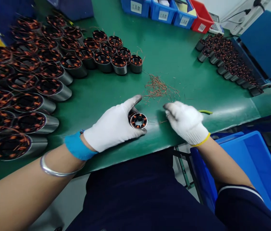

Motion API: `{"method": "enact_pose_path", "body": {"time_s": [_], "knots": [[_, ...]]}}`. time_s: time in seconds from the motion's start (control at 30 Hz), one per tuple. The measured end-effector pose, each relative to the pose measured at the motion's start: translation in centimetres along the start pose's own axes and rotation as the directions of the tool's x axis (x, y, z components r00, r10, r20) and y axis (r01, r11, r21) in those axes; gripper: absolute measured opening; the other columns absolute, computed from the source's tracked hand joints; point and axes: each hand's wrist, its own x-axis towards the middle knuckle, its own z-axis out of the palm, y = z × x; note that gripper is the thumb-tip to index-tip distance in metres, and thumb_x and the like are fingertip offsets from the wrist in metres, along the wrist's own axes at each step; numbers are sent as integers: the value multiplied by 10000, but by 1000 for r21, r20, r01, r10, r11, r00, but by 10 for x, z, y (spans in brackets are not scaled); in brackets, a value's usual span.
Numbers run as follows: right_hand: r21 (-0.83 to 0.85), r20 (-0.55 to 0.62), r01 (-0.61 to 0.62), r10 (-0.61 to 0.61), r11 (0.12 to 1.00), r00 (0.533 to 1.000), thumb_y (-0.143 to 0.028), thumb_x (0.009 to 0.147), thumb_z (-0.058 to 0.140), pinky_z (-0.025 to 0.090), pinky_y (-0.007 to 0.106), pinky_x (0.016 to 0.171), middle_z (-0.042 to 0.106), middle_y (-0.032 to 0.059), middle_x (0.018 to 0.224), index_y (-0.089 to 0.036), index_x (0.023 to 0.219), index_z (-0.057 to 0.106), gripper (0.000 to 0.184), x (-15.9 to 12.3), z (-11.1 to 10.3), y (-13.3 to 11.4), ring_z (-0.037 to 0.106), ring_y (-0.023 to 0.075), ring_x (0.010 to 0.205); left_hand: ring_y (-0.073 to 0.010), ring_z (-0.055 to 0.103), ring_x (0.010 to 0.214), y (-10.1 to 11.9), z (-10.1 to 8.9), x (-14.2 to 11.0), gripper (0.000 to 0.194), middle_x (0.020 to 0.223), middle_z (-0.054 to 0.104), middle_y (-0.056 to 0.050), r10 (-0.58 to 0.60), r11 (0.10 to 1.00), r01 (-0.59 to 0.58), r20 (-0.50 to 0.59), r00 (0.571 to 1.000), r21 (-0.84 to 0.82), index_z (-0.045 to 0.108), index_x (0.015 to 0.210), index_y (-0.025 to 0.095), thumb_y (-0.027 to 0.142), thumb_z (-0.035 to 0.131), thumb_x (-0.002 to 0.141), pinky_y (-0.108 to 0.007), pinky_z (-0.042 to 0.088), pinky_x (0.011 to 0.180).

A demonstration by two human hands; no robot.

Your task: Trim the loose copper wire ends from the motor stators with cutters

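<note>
My left hand (pixel 116 123), in a white glove with dark fingertips, is wrapped round a small motor stator (pixel 145 121) above the bench's front edge. The stator's open end faces up and shows copper windings inside a dark core. To its right, my gloved right hand (pixel 183 120) is closed, its fingers pressed together. A thin copper wire (pixel 163 121) runs from near the stator toward those fingers; whether they grip it I cannot tell. A yellow-green tool handle (pixel 205 112) shows behind the right hand, the rest of it hidden.
Loose copper wire clippings (pixel 158 87) lie beyond my hands on the green bench (pixel 116 86). Several wound stators (pixel 51 89) crowd the left, and smaller ones (pixel 229 61) stand at right beside a blue machine (pixel 267 41). Bins (pixel 160 12) line the back; a blue crate (pixel 250 166) sits below right.
</note>
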Motion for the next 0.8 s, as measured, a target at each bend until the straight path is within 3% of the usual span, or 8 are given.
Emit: {"method": "enact_pose_path", "body": {"time_s": [0.1,0.17,0.3,0.47,0.6,0.67,0.8], "knots": [[172,-184,140,-108,975,977,-540,886,493,535,324,727,485,154,1433,-145,1433,437,677,-11,-10,-5,636,239,1019,-257,656,863,-1,1,0,986,990,677,-63,8,1000,-8,0,1000,2,370,1473,141,431,737,605,-379,533,804],[243,-124,234,-209,941,970,-555,852,540,544,326,778,376,154,1528,-140,1501,327,799,-16,-6,-18,619,250,1091,-257,663,864,-2,1,0,972,984,688,-66,37,999,-37,5,999,4,353,1480,125,430,725,636,-370,535,806],[331,73,100,-132,938,989,-435,893,505,534,361,805,586,99,1358,-201,1458,411,619,-13,20,-37,681,248,968,-290,670,946,-7,1,0,957,1113,681,-109,72,997,-71,-16,997,38,370,1471,114,462,719,651,-386,535,844],[534,60,48,-95,844,994,-385,915,515,497,277,808,722,39,1107,-226,1223,634,366,-3,33,-29,678,199,1002,-328,615,1140,-14,1,1,913,1307,611,-121,106,993,-105,-14,994,59,430,1438,159,491,731,642,-408,505,956],[603,23,79,-116,794,993,-304,912,517,476,263,841,734,30,1051,-211,1114,690,282,1,35,-23,678,173,970,-332,618,1109,-13,4,-2,919,1244,629,-141,178,982,-175,-29,984,77,504,1361,126,540,768,584,-428,497,960],[615,3,101,-131,782,991,-301,915,512,468,259,845,735,31,1046,-202,1105,695,282,2,35,-21,675,170,968,-295,641,1012,-10,5,-5,751,1130,656,-128,238,970,-234,-62,969,71,587,1239,112,534,741,637,-402,512,902],[562,-4,157,-187,812,982,-310,923,487,448,256,794,736,32,1000,-199,1077,705,289,1,31,-18,669,175,925,-211,627,852,-2,7,-9,307,944,651,-81,294,955,-288,-82,952,72,644,1007,130,359,600,807,-342,503,783]]}}
